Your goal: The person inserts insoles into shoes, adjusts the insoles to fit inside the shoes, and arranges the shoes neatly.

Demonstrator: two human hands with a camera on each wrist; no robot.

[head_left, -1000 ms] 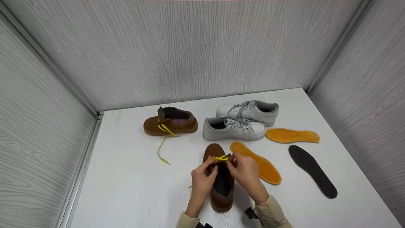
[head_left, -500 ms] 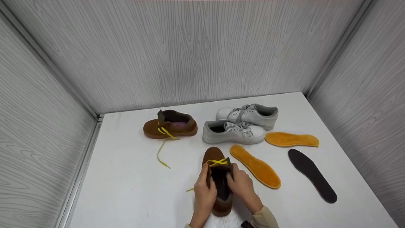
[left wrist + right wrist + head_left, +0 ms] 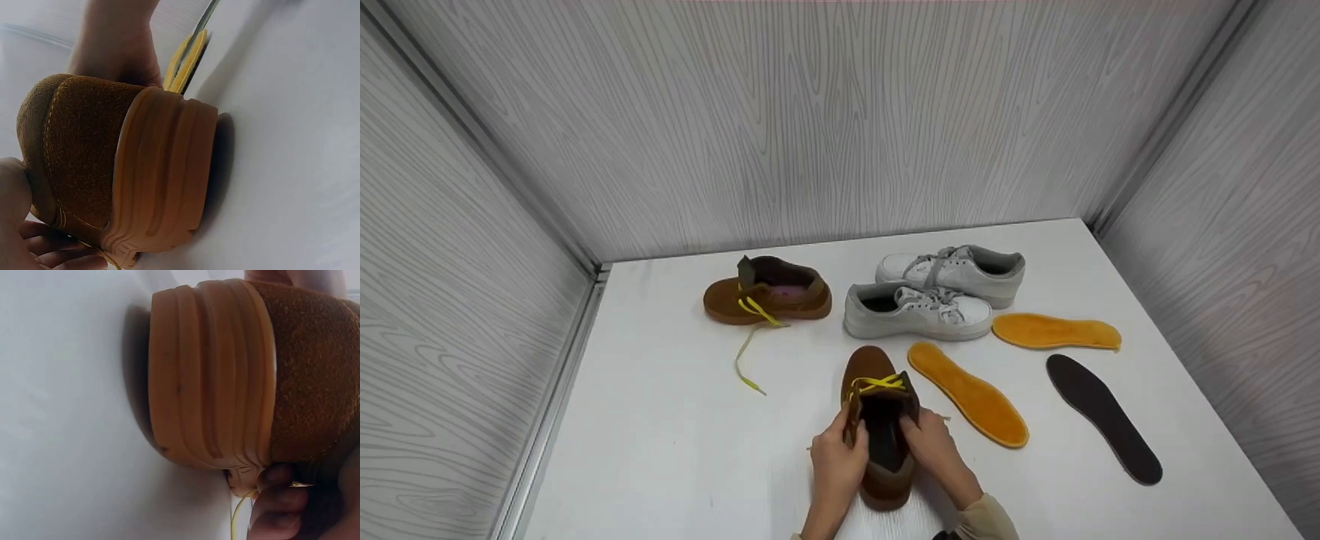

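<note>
both hands clamped on the same brown shoe [image 3: 887, 435], near side of the table [image 3: 682, 435], toe pointing away from the person, opening up. left hand [image 3: 838, 459] grips the left side of the collar, thumb at the inner edge, fingers outside. right hand [image 3: 936, 451] mirrors it on the right side. wrist views show the heel end between the hands, ribbed tan sole low, dark shadow along its base; can't tell if the heel is touching the table.

yellow lace [image 3: 882, 383] crosses over the held shoe just ahead of the opening, tongue standing up behind it. thin lace ends poke out beside each hand.

just right of the held shoe: orange insole [image 3: 975, 401], lying on a diagonal. farther right: dark insole [image 3: 1106, 420], also diagonal. second insole, orange too [image 3: 1054, 331], lies crosswise behind the dark one, its left end just beside the toe of the front white shoe [image 3: 919, 319]. rear white shoe [image 3: 986, 281] sits behind that one, toe left, partly hidden.

other brown shoe [image 3: 787, 304] is back left, toe left, pink patch inside, yellow lace hanging down its side and trailing onto the table. wood-grain panels [image 3: 810, 127] behind and at both sides.
</note>
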